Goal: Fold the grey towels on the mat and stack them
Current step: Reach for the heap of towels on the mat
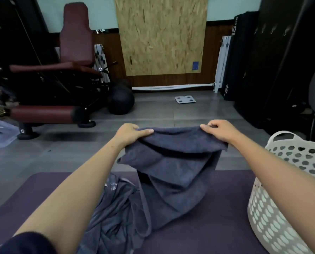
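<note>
— Nearest the head camera, what is that dark heap low on the mat?

— Another grey cloth, crumpled and lying on the purple mat beside the left forearm. It looks thinner than the one being held; I cannot tell whether it is a towel. Probably it waits its turn.

— And the held one?

— A grey towel hangs between both hands, its top edge lifted above the far end of the mat and its lower part trailing down onto the mat, touching the crumpled cloth. Folds still sag across it, so I judge it is being spread out, not yet folded.

— How do the hands grip it?

— The left hand pinches the upper left corner, thumb on top and fingers curled under. The right hand pinches the upper right edge the same way. Held apart like that, the top edge is drawn nearly taut, which lets the cloth fall straight for a clean lay-down.

— Anything else close by?

— A white perforated laundry basket stands on the mat's right side, near the right forearm. No folded stack shows anywhere.
</note>
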